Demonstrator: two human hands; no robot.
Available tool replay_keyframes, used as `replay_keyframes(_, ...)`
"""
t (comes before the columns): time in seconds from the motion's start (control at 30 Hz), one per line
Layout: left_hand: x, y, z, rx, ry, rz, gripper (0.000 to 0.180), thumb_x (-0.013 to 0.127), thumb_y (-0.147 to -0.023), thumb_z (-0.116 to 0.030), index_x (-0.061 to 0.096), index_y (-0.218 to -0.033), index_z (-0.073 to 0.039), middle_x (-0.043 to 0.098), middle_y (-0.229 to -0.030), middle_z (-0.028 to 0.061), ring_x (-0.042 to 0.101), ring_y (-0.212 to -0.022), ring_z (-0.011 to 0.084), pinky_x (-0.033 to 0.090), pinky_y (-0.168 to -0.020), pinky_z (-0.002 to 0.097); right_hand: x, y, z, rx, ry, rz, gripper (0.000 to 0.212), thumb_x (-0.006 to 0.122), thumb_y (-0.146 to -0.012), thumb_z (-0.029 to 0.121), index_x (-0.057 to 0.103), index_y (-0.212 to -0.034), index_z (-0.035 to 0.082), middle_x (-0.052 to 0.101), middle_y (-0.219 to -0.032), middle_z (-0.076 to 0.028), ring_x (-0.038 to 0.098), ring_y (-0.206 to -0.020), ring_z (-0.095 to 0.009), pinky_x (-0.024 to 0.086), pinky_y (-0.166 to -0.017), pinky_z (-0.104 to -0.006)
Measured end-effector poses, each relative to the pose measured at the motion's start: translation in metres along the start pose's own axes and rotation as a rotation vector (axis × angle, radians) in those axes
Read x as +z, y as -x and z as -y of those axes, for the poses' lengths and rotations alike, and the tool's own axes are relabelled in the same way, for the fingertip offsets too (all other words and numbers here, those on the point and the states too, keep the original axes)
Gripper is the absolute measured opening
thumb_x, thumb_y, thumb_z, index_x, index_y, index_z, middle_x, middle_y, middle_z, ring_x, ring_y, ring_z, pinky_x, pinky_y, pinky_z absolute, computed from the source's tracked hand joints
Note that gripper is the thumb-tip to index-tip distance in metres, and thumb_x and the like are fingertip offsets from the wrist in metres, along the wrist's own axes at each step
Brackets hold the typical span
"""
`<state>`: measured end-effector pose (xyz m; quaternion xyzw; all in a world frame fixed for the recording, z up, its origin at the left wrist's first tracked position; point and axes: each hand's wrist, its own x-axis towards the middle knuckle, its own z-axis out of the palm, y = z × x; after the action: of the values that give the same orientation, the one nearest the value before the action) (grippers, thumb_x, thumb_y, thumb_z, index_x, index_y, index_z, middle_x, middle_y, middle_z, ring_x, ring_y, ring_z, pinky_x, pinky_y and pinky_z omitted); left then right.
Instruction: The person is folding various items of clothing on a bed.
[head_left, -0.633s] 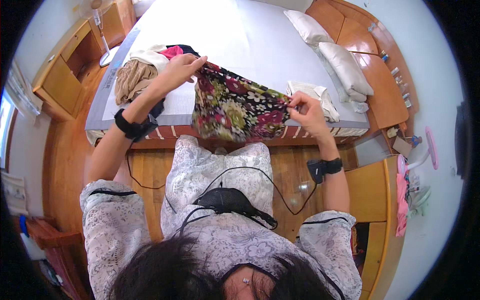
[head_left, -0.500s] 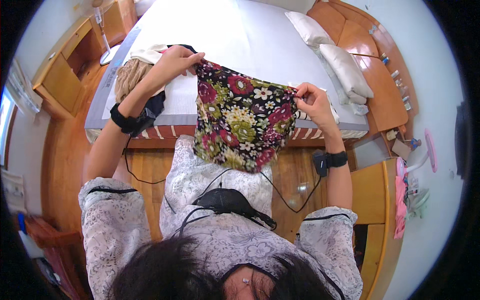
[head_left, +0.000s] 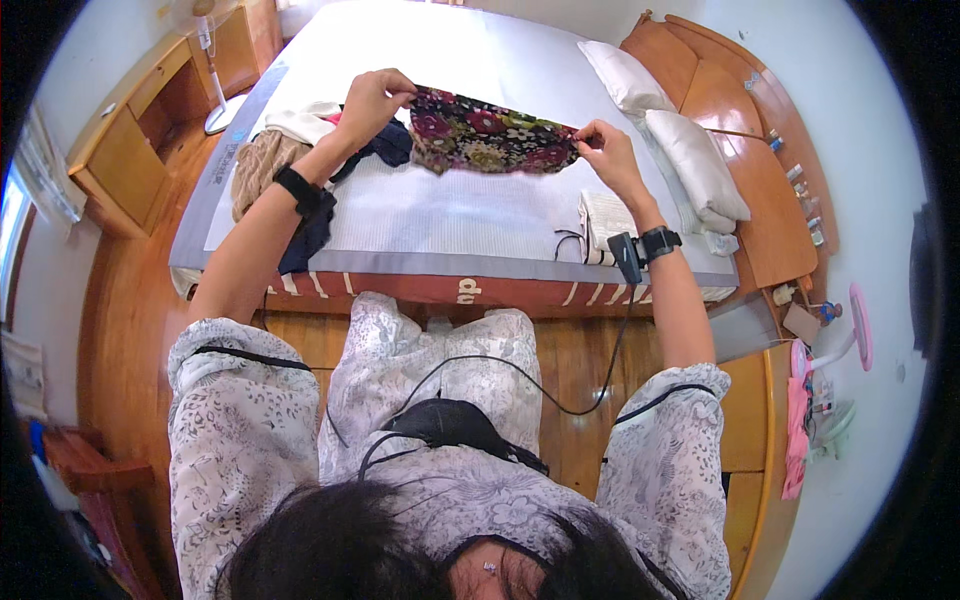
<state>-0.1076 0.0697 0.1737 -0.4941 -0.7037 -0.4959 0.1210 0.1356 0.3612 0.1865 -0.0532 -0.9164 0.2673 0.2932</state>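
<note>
A dark garment with red, green and white flowers [head_left: 490, 138] is stretched between my two hands above the bed. My left hand [head_left: 380, 102] pinches its upper left corner. At the opposite upper corner, my right hand [head_left: 610, 155] grips the cloth between thumb and fingers. The lower part hangs foreshortened, and I cannot tell which kind of garment it is. Left of it, a heap of clothes lies on the mattress: a beige knit piece [head_left: 262, 172], a white piece [head_left: 308, 122] and dark navy cloth [head_left: 388, 146], partly hidden by my left arm.
The bed [head_left: 400, 225] stands in front of me, with two pale pillows [head_left: 690, 165] on its right. A folded white cloth item [head_left: 604, 218] lies near my right wrist. Black cables [head_left: 520, 370] hang across my lap. A standing fan [head_left: 212, 75] is at the far left.
Both hands have moved up and away over the bed, carrying the floral garment from above my knees. The folded white item and more of the navy cloth have come into view.
</note>
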Motion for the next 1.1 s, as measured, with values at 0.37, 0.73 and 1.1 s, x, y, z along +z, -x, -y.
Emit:
replay_keyframes(0.37,0.075,0.219,0.067,-0.033,-0.167,0.377,0.007,0.062,-0.074,-0.006,0.065,-0.081,-0.007,0.065,-0.091,0.0095,0.063,-0.08,0.0288,0.049,-0.067,0.0369,0.125,0.161,-0.069,0.045,0.023,0.218,0.015,0.055,-0.073,-0.005,0.051,-0.086,0.0,0.059,-0.08,-0.02,0.059,-0.077,-0.038,0.046,-0.068,-0.0408)
replay_keyframes(0.73,0.056,0.274,0.032,-0.023,0.018,0.481,0.006,0.067,-0.073,-0.005,0.067,-0.078,-0.001,0.064,-0.086,0.0085,0.062,-0.083,0.0255,0.05,-0.07,0.0343,0.133,0.24,-0.049,0.026,0.068,0.434,0.027,0.056,-0.073,-0.001,0.059,-0.099,0.005,0.052,-0.09,-0.012,0.051,-0.086,-0.028,0.041,-0.077,-0.0381)
replay_keyframes(1.1,0.06,0.264,0.008,-0.293,0.104,0.462,0.016,0.064,-0.071,0.002,0.061,-0.086,-0.002,0.054,-0.087,0.0096,0.055,-0.083,0.0269,0.047,-0.071,0.0361,0.108,0.231,-0.022,-0.161,0.142,0.358,0.019,0.063,-0.07,0.003,0.05,-0.083,0.006,0.052,-0.114,-0.01,0.043,-0.116,-0.03,0.038,-0.09,-0.0411)
